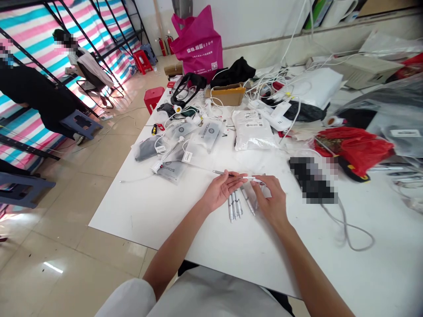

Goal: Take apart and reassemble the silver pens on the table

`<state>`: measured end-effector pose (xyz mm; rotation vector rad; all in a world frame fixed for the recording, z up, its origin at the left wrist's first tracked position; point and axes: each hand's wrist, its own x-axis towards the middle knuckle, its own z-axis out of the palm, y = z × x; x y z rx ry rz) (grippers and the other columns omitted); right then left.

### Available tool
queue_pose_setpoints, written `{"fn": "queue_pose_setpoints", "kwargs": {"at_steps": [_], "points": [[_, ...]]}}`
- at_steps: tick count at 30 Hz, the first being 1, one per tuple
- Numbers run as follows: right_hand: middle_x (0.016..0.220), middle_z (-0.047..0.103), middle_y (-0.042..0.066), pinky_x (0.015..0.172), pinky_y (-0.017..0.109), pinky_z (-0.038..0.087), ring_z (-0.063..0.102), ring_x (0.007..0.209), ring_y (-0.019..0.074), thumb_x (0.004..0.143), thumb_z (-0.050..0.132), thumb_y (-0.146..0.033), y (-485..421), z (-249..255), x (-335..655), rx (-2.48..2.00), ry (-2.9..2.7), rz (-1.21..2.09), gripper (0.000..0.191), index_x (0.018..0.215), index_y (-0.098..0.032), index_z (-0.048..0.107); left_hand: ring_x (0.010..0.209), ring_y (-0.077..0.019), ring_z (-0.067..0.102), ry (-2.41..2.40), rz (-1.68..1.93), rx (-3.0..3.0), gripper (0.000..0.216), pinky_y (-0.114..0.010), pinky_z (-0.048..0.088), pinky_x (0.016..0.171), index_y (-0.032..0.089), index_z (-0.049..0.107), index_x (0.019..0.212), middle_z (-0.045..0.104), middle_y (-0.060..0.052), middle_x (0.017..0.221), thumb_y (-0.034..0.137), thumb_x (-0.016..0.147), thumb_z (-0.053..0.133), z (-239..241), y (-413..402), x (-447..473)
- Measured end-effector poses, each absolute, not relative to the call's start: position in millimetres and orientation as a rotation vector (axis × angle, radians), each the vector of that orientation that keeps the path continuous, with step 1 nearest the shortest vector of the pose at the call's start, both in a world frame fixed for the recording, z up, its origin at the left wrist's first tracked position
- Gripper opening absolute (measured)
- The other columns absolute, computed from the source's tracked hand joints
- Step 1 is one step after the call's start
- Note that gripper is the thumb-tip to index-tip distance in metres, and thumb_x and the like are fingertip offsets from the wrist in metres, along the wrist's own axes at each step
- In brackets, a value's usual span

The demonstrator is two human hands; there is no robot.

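Head view, looking down past a white sleeve: the left hand pinches a slim silver pen-shaped device between thumb and fingers, holding it level above a white table, while the right hand presses its fingertips together on the device's white end. Just below, between the hands, a cluster of similar silver pens lies on the tabletop. Farther on lie grey-printed plastic pouches and tangled white cables, with a red plastic bag to the right and a magenta tote bag at the far end
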<state>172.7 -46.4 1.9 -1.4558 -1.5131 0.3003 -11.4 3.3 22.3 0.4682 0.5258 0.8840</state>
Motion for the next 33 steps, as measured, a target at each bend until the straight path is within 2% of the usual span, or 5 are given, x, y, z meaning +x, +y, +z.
{"fn": "queue_pose_setpoints", "kwargs": {"at_steps": [6,15,21,30,33], "points": [[0.106,0.069,0.008,0.074,0.039,0.053,0.062,0.102,0.0263,0.102,0.059,-0.041,-47.0,0.8,174.5,-1.500,-1.478,0.301,0.023,0.113,-0.025,0.071,0.119,-0.0225,0.071,0.562,0.882,0.491,0.035,-0.034,0.047,0.115,0.011,0.073,0.102,0.075,-0.017,0.124,0.045,0.093,0.072,22.1,5.7,-13.2],[0.101,0.068,0.007,0.092,0.046,0.051,0.062,0.097,0.0252,0.101,0.060,-0.038,-43.5,-6.4,178.5,-1.430,-1.600,0.172,0.021,0.113,-0.026,0.073,0.115,-0.0238,0.072,0.585,0.860,0.626,0.045,-0.038,0.047,0.112,0.011,0.073,0.106,0.074,-0.019,0.125,0.054,0.093,0.069,20.0,6.2,-15.5],[0.110,0.070,0.008,0.093,0.046,0.055,0.065,0.104,0.0261,0.103,0.054,-0.038,-44.7,-14.6,175.7,-1.389,-1.671,0.306,0.024,0.120,-0.026,0.067,0.102,-0.0207,0.072,0.615,0.884,0.810,0.049,-0.036,0.050,0.097,0.012,0.075,0.105,0.075,-0.017,0.117,0.059,0.094,0.064,22.2,3.4,-13.1],[0.103,0.074,0.007,0.077,0.038,0.057,0.071,0.087,0.0230,0.099,0.059,-0.053,-51.0,-15.9,165.2,-1.507,-1.562,0.641,0.033,0.114,-0.023,0.060,0.079,-0.0159,0.059,0.768,0.883,1.163,0.055,-0.030,0.045,0.076,0.014,0.078,0.111,0.069,-0.008,0.091,0.062,0.095,0.060,18.6,-1.6,-9.6],[0.097,0.073,0.006,0.073,0.037,0.056,0.069,0.081,0.0216,0.099,0.060,-0.053,-51.5,-17.6,162.7,-1.490,-1.510,0.708,0.032,0.111,-0.023,0.060,0.074,-0.0138,0.055,0.809,0.879,1.256,0.051,-0.029,0.044,0.073,0.015,0.078,0.112,0.069,-0.007,0.096,0.060,0.095,0.060,15.9,-2.6,-9.0]]}}
